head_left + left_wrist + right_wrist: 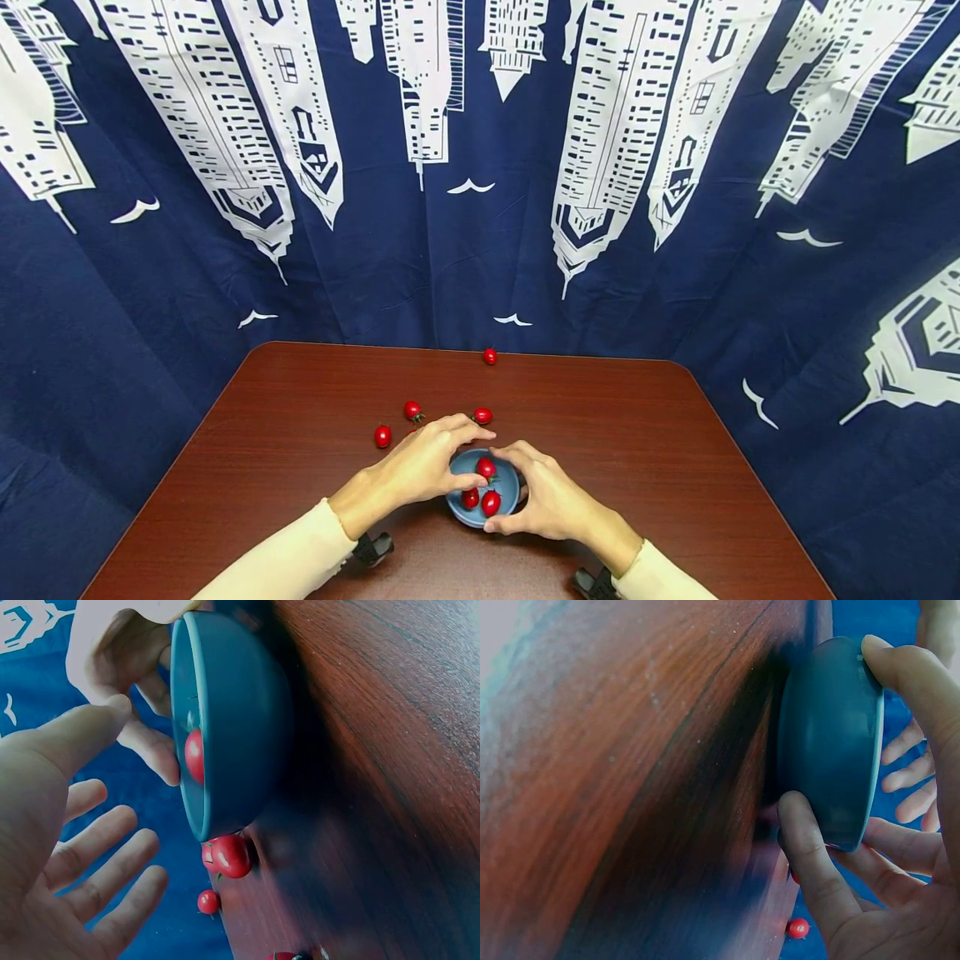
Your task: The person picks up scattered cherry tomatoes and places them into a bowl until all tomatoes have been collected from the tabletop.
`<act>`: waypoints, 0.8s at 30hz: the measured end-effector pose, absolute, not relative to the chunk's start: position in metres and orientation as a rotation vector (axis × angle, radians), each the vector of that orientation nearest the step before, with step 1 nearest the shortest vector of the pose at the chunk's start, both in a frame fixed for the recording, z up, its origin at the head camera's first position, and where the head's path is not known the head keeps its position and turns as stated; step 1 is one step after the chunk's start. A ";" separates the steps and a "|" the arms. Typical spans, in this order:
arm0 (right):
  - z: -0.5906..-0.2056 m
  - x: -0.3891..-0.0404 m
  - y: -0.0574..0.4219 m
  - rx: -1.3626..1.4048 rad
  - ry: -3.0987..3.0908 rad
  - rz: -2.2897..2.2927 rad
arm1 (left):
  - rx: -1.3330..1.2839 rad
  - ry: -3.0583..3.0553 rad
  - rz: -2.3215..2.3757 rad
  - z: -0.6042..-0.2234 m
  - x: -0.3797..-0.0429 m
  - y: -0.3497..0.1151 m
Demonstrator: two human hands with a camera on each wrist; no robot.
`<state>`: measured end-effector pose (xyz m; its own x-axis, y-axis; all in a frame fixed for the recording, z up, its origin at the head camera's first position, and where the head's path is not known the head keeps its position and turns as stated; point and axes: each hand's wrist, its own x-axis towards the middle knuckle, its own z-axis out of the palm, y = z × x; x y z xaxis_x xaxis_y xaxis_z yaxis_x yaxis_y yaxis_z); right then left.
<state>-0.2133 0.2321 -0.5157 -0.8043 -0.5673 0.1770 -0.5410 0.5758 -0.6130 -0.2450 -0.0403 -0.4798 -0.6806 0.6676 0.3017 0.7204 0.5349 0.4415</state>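
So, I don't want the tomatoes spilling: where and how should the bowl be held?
Probably best by the rim of the bowl, from the right, as the right hand does: thumb at the near edge, fingers toward the far edge. Its mouth faces up with tomatoes inside, and its round wall suits a spread grip.

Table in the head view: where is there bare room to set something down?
Bare: from the right hand to the right edge of the table, and from the leftmost tomato to the left edge. Crowded: the blue bowl, holding tomatoes, with the right hand gripping it, the left hand over it.
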 end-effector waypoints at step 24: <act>-0.516 -0.214 0.232 -0.981 2.747 -1.054 | -1.080 -2.676 -0.814 -0.474 -0.244 -0.061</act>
<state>-0.2137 0.2320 -0.5160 -0.7990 -0.5739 0.1794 -0.5466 0.5688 -0.6146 -0.2445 -0.0606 -0.4742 -0.7313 0.6010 0.3224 0.6787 0.5950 0.4304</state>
